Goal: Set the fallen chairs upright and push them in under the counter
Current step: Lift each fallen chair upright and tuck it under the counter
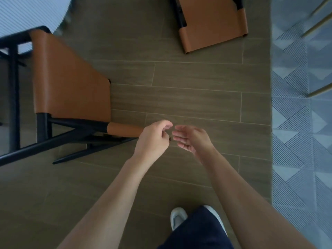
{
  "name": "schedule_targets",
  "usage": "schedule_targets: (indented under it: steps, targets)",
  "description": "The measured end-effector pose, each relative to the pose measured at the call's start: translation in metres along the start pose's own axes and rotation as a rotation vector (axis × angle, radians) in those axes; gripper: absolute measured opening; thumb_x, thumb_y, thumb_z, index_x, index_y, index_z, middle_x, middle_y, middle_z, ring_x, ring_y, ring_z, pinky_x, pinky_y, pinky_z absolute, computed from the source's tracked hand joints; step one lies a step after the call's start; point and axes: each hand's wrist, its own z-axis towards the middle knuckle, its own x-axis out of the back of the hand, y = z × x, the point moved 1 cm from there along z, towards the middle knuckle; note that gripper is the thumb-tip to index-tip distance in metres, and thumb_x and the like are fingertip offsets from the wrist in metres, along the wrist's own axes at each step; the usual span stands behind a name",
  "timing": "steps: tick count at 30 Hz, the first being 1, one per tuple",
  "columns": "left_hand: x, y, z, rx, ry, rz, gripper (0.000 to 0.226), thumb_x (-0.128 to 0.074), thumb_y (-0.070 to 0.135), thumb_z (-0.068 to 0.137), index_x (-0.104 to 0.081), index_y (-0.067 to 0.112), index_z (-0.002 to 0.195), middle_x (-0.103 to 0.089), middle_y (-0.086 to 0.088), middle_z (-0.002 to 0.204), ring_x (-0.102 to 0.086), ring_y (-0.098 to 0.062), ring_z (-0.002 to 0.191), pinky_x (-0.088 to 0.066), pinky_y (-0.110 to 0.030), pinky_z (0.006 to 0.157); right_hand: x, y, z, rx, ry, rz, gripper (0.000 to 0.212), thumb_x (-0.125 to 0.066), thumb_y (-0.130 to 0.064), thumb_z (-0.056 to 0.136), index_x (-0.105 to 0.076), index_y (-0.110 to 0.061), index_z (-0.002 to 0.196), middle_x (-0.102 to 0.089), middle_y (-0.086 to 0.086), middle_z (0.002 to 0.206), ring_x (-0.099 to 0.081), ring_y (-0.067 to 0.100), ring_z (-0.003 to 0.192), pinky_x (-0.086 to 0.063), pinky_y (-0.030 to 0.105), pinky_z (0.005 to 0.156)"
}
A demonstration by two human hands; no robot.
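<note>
A fallen chair [71, 81] with a tan leather seat and black frame lies on its side at the left, legs pointing left. My left hand [153, 139] sits at the right end of its tan backrest strip [124, 129], fingers curled round that end. A dark tip of the frame shows just past the fingertips. My right hand [191, 139] hovers just right of the left one, fingers relaxed, palm turned toward it, holding nothing. A second tan chair [213, 24] lies at the top, partly cut off by the frame's edge.
Wood-look floor planks [197, 97] run between the two chairs. A grey patterned rug [301, 123] covers the right side, with thin gold furniture legs [318, 91] on it. A pale ribbed curved surface [27, 13] fills the top left corner. My shoe [177, 217] is at the bottom.
</note>
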Motion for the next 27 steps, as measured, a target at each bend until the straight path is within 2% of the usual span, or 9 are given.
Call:
schedule_targets:
  steps: [4, 7, 10, 14, 16, 20, 23, 24, 27]
  targets:
    - [-0.040, -0.009, -0.001, -0.146, -0.008, 0.207, 0.040, -0.051, 0.003, 0.090, -0.059, 0.013, 0.128, -0.066, -0.004, 0.119, -0.061, -0.020, 0.109, -0.049, -0.034, 0.092, 0.002, 0.031, 0.037, 0.006, -0.033, -0.004, 0.021, -0.052, -0.015, 0.094, -0.070, -0.016, 0.083, -0.076, -0.002, 0.078, -0.073, 0.011, 0.073, -0.053, 0.029, 0.071]
    - [-0.069, -0.022, 0.007, -0.206, -0.025, 0.363, 0.038, -0.056, 0.008, 0.087, -0.059, 0.012, 0.125, -0.066, -0.005, 0.115, -0.060, -0.022, 0.106, -0.048, -0.037, 0.091, 0.008, 0.054, 0.066, -0.018, -0.020, 0.010, 0.023, -0.048, -0.014, 0.094, -0.067, -0.014, 0.081, -0.074, -0.003, 0.068, -0.070, 0.007, 0.058, -0.049, 0.027, 0.064]
    - [-0.096, -0.040, 0.022, -0.269, -0.025, 0.603, 0.035, -0.061, 0.016, 0.086, -0.057, 0.012, 0.120, -0.064, -0.005, 0.112, -0.059, -0.023, 0.104, -0.046, -0.033, 0.088, 0.016, 0.075, 0.095, -0.056, -0.002, 0.051, 0.022, -0.048, -0.014, 0.093, -0.065, -0.012, 0.079, -0.070, -0.003, 0.058, -0.064, 0.010, 0.046, -0.049, 0.027, 0.061]
    - [-0.131, -0.066, 0.042, -0.294, -0.050, 0.953, 0.036, -0.065, 0.019, 0.083, -0.056, 0.010, 0.117, -0.061, -0.008, 0.115, -0.055, -0.026, 0.111, -0.040, -0.035, 0.094, 0.025, 0.103, 0.131, -0.124, -0.017, 0.094, 0.022, -0.044, -0.013, 0.093, -0.061, -0.010, 0.079, -0.066, 0.002, 0.057, -0.061, 0.017, 0.053, -0.054, 0.032, 0.065]
    - [-0.144, -0.080, 0.051, -0.282, -0.055, 1.089, 0.038, -0.066, 0.020, 0.082, -0.056, 0.009, 0.117, -0.060, -0.009, 0.118, -0.053, -0.028, 0.113, -0.038, -0.037, 0.098, 0.025, 0.114, 0.149, -0.168, -0.054, 0.097, 0.022, -0.041, -0.014, 0.096, -0.058, -0.010, 0.083, -0.066, 0.005, 0.066, -0.063, 0.020, 0.061, -0.054, 0.035, 0.070]
    - [-0.157, -0.102, 0.073, -0.175, -0.083, 1.401, 0.040, -0.060, 0.024, 0.088, -0.055, 0.007, 0.123, -0.060, -0.013, 0.123, -0.053, -0.031, 0.116, -0.036, -0.043, 0.100, 0.019, 0.125, 0.182, -0.205, -0.148, 0.102, 0.030, -0.035, -0.021, 0.103, -0.054, -0.003, 0.117, -0.068, 0.012, 0.087, -0.065, 0.024, 0.076, -0.053, 0.036, 0.067]
    - [-0.163, -0.108, 0.085, -0.053, -0.116, 1.579, 0.041, -0.058, 0.022, 0.091, -0.053, 0.005, 0.128, -0.059, -0.016, 0.125, -0.053, -0.035, 0.117, -0.033, -0.046, 0.102, 0.008, 0.129, 0.197, -0.207, -0.220, 0.099, 0.042, -0.037, -0.026, 0.105, -0.046, -0.002, 0.138, -0.067, 0.019, 0.114, -0.066, 0.027, 0.083, -0.053, 0.032, 0.057]
    - [-0.164, -0.108, 0.088, -0.028, -0.126, 1.616, 0.038, -0.057, 0.019, 0.091, -0.054, 0.005, 0.127, -0.059, -0.017, 0.125, -0.053, -0.036, 0.116, -0.034, -0.047, 0.102, 0.003, 0.130, 0.200, -0.211, -0.250, 0.100, 0.042, -0.038, -0.026, 0.105, -0.046, -0.001, 0.138, -0.066, 0.021, 0.116, -0.065, 0.027, 0.082, -0.052, 0.032, 0.056]
    - [-0.167, -0.111, 0.094, 0.002, -0.176, 1.717, 0.031, -0.051, 0.015, 0.094, -0.058, 0.009, 0.124, -0.060, -0.015, 0.123, -0.054, -0.035, 0.116, -0.036, -0.048, 0.098, -0.010, 0.130, 0.208, -0.244, -0.286, 0.147, 0.038, -0.038, -0.024, 0.104, -0.050, 0.006, 0.123, -0.062, 0.020, 0.099, -0.061, 0.028, 0.075, -0.052, 0.037, 0.062]
